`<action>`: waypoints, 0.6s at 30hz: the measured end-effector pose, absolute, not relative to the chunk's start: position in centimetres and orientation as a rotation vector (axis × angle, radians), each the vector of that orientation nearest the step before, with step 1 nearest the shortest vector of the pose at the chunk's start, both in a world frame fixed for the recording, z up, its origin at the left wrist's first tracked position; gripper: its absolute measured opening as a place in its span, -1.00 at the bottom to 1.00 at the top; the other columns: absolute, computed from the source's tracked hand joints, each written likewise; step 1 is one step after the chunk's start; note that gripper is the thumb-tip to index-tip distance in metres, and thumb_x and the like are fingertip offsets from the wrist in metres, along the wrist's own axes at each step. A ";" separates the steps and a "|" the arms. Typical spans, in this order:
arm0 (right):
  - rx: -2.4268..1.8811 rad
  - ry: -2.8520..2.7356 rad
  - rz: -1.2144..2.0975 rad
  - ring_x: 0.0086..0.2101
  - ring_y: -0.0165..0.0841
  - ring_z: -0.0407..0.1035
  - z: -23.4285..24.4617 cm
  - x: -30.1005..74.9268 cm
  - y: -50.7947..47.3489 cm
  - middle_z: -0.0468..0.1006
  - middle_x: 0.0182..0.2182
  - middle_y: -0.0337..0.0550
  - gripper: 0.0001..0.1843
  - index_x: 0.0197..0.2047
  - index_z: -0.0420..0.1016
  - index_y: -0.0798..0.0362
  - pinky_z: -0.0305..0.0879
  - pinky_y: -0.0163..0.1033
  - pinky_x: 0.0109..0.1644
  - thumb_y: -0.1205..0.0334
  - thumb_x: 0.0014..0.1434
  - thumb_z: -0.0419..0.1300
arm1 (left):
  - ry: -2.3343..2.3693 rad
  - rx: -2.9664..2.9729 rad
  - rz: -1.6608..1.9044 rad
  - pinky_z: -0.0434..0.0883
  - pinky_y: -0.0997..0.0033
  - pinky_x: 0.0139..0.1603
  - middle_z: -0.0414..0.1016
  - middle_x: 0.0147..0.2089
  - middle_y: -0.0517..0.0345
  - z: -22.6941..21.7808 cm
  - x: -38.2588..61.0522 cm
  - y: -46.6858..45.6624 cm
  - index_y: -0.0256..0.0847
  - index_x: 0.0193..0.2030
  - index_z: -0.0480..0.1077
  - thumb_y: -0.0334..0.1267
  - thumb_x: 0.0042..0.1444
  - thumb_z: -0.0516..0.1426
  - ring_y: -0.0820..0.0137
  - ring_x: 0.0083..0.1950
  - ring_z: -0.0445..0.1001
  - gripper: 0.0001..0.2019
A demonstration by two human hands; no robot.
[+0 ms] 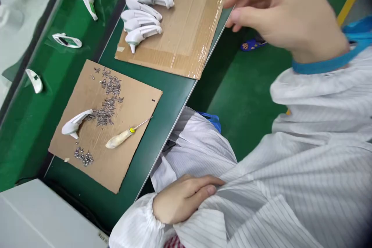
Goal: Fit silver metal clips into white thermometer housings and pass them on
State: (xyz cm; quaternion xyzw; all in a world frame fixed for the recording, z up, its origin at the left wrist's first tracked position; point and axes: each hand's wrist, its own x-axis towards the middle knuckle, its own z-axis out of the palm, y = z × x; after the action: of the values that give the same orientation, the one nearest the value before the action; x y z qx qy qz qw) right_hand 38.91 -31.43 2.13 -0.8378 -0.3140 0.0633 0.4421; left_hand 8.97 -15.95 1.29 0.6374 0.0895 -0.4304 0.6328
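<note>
My right hand [279,11] hangs blurred at the upper right, fingers slightly curled around nothing, just beyond the taped edge of a cardboard sheet [188,19]. On that sheet lies a row of several white plastic device housings [142,35]. My left hand [184,197] grips a fold of my white striped smock [314,124]. A second cardboard sheet [136,100] carries scattered small metal screws [107,104], one white housing [74,124] and a screwdriver [122,138] with a cream handle and yellow collar.
Both sheets lie on a dark green bench [162,135]. Several white plastic parts [66,40] lie on a green surface to the left. A white box [37,217] sits at lower left. Beyond the bench edge are a green floor and a blue sandal [252,44].
</note>
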 end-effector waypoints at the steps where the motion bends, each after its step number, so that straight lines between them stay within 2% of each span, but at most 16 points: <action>1: -2.094 -0.744 0.177 -0.25 -0.50 0.46 1.2 38.9 -32.7 0.55 -0.30 -0.32 -0.70 -0.02 0.52 0.16 0.34 -0.34 -0.15 0.29 0.20 0.11 | 0.205 1.459 -0.992 0.36 0.38 0.04 0.61 -0.01 0.07 1.0 8.9 -16.2 -0.08 0.09 0.53 -0.14 0.30 0.02 0.22 0.01 0.56 -0.65; 5: -2.211 -0.641 0.360 -0.28 -0.45 0.48 -2.0 38.0 -35.9 0.58 -0.33 -0.22 -0.66 -0.08 0.53 0.19 0.31 -0.26 -0.20 0.16 0.21 0.08 | 0.286 1.737 -0.847 0.39 0.32 0.02 0.61 -0.09 0.02 -2.2 8.1 -16.1 -0.14 0.06 0.53 -0.15 0.29 0.04 0.22 -0.04 0.54 -0.67; 8: -2.322 -0.668 0.397 -0.26 -0.44 0.50 -2.7 38.2 -37.3 0.59 -0.33 -0.20 -0.61 -0.06 0.53 0.17 0.31 -0.27 -0.20 0.09 0.21 0.08 | 0.353 2.253 -0.608 0.34 0.16 0.14 0.55 -0.07 -0.05 -6.1 7.6 -14.9 -0.18 0.00 0.50 -0.20 0.28 0.02 0.15 0.05 0.46 -0.71; 10: -2.373 -0.729 0.319 -0.27 -0.45 0.50 -2.4 38.8 -37.9 0.58 -0.35 -0.21 -0.63 -0.07 0.54 0.15 0.32 -0.29 -0.20 0.08 0.23 0.08 | 0.377 2.516 -0.603 0.34 0.06 0.16 0.50 -0.03 -0.11 -8.3 7.2 -14.0 -0.22 -0.05 0.47 -0.23 0.26 0.01 0.10 0.09 0.43 -0.74; 15: -2.349 -0.739 0.196 -0.29 -0.47 0.50 -0.1 40.3 -38.7 0.57 -0.36 -0.33 -0.66 -0.10 0.54 0.13 0.34 -0.34 -0.22 0.17 0.20 0.04 | 0.619 2.701 -0.777 0.44 0.13 0.01 0.48 0.07 -0.20 -10.2 5.7 -12.2 -0.27 0.03 0.33 -0.21 0.29 -0.09 0.11 0.01 0.53 -0.70; 18: -2.263 -0.688 0.235 -0.23 -0.38 0.50 0.2 41.4 -39.2 0.54 -0.43 -0.41 -0.61 -0.14 0.57 0.14 0.25 -0.38 -0.30 0.20 0.11 0.00 | 0.748 2.682 -0.812 0.45 0.17 -0.02 0.54 0.01 -0.19 -10.0 5.0 -11.9 -0.25 0.03 0.24 -0.23 0.27 -0.08 0.11 0.00 0.56 -0.74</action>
State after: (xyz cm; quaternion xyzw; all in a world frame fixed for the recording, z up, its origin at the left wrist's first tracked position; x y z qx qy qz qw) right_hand 41.43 -39.18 0.22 -0.8833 -0.2687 0.0917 0.3730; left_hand 4.97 -11.88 -9.95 0.9180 0.2560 -0.2779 0.1202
